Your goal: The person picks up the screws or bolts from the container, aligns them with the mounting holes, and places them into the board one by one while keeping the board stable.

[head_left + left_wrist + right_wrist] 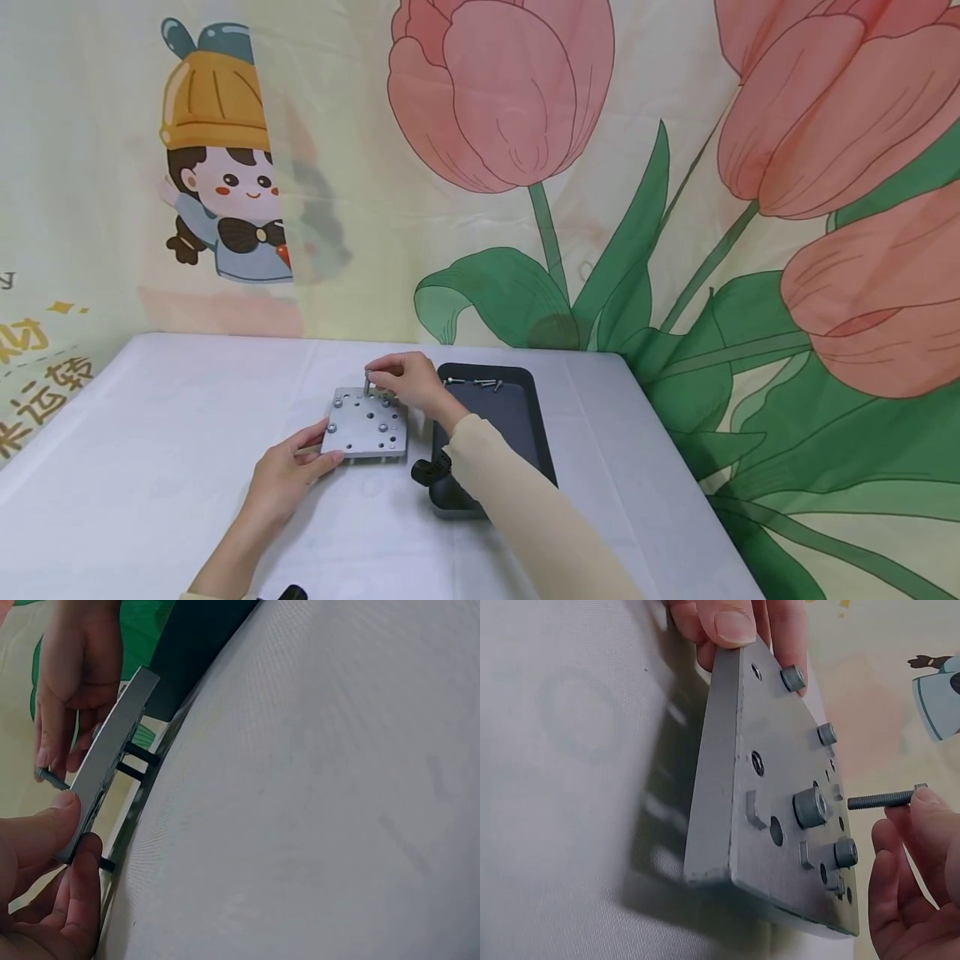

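Nearest the head camera, the left hand [288, 471] grips the near left corner of a grey metal plate [367, 423], thumb on the top face and fingers curled under the edge; the left wrist view shows that pinch from the side, with the thumb [41, 829] on top and the fingertips beneath. Bolts already set in the plate stand on the white table [150, 467] and hold it raised above the cloth, their dark shafts visible under it in the left wrist view. Several bolt heads [810, 808] sit on its top face among open holes.

Over the far edge of the plate, the right hand [405, 382] pinches a loose bolt [881, 799] between thumb and fingertips. In the head view this bolt stands upright above the plate's far side; in the right wrist view its threaded tip points at the plate and is just short of the surface, not touching it.

Just right of the plate lies a black tray [517, 417], its left rim close to the plate's right edge. A few more loose screws [480, 383] lie at the tray's far end. Behind the table hangs a backdrop [525, 167] printed with pink tulips and a cartoon child.
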Demonstrator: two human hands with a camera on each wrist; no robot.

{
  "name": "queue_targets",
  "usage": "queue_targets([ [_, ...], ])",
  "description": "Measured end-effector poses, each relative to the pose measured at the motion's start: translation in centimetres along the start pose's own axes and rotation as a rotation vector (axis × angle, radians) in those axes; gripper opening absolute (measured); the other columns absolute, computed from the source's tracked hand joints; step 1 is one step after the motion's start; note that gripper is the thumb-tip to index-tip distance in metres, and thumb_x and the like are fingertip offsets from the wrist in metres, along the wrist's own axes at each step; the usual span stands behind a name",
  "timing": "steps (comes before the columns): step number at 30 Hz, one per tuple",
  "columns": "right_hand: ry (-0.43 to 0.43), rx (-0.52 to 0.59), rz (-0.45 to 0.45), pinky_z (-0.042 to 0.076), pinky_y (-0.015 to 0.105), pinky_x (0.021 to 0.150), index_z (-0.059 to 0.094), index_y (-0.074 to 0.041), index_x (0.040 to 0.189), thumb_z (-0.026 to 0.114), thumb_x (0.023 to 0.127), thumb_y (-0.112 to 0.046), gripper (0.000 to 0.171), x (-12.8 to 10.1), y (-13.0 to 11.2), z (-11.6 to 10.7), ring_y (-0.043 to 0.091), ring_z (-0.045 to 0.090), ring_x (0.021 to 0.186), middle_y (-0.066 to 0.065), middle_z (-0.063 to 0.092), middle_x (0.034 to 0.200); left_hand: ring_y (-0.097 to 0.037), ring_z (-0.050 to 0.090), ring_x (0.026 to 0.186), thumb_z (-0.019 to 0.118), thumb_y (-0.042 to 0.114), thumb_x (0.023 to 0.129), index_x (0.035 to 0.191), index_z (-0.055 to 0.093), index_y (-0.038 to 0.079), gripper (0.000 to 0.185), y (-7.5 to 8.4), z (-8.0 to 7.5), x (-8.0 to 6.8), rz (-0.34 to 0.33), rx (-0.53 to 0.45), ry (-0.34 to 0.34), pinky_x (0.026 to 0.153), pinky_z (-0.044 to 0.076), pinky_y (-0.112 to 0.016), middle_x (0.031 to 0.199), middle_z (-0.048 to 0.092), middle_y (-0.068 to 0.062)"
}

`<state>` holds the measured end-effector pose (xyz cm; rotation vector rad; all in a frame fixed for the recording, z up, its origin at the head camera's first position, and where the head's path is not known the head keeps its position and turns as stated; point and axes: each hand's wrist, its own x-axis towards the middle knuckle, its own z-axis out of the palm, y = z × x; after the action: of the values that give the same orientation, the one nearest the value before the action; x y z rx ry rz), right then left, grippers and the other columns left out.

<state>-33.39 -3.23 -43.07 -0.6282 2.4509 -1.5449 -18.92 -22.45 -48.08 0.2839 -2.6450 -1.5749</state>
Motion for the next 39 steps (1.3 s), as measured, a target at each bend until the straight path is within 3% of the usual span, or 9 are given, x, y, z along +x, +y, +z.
queue_targets([
  [8, -0.014, -0.054, -0.022, 0.053, 0.022, 0.075, 0.082, -0.021, 0.118, 0.074, 0.102, -0.024, 0.018, 0.5, -0.7, 1.4, 0.009, 0.069, 0.085, -0.014, 0.077, 0.097, -0.024, 0.075, 0.110, 0.085, 0.031, 0.094, 0.157, 0.051, 0.007, 0.076, -0.1, -0.1, 0.0, 0.009, 0.002, 0.004, 0.075, 0.051, -0.016, 0.145, 0.064, -0.022],
  [17, -0.030, -0.050, -0.032, 0.053, 0.021, 0.071, 0.082, -0.021, 0.117, 0.075, 0.102, -0.021, 0.017, 1.0, -0.8, 2.4, 0.013, 0.073, 0.086, -0.010, 0.077, 0.094, -0.015, 0.072, 0.101, 0.083, 0.033, 0.095, 0.159, 0.049, 0.008, 0.077, -0.2, 0.0, 0.1, -0.021, -0.001, -0.002, 0.072, 0.053, -0.018, 0.146, 0.063, -0.021],
  [28, -0.081, -0.091, -0.021, 0.053, 0.021, 0.072, 0.082, -0.022, 0.118, 0.076, 0.101, -0.021, 0.019, 1.2, -0.7, 2.4, 0.009, 0.068, 0.083, -0.015, 0.076, 0.096, -0.014, 0.071, 0.101, 0.084, 0.033, 0.094, 0.160, 0.049, 0.010, 0.078, -0.1, 0.1, 0.0, -0.037, -0.009, -0.003, 0.073, 0.053, -0.018, 0.147, 0.063, -0.020],
  [39, -0.132, -0.206, -0.030, 0.051, 0.021, 0.079, 0.083, -0.022, 0.115, 0.076, 0.101, -0.023, 0.016, 1.6, -0.7, 2.4, 0.002, 0.064, 0.087, -0.015, 0.076, 0.101, -0.016, 0.071, 0.105, 0.084, 0.033, 0.094, 0.160, 0.049, 0.010, 0.077, -0.1, 0.1, 0.0, -0.031, -0.022, -0.007, 0.074, 0.053, -0.018, 0.147, 0.063, -0.020],
])
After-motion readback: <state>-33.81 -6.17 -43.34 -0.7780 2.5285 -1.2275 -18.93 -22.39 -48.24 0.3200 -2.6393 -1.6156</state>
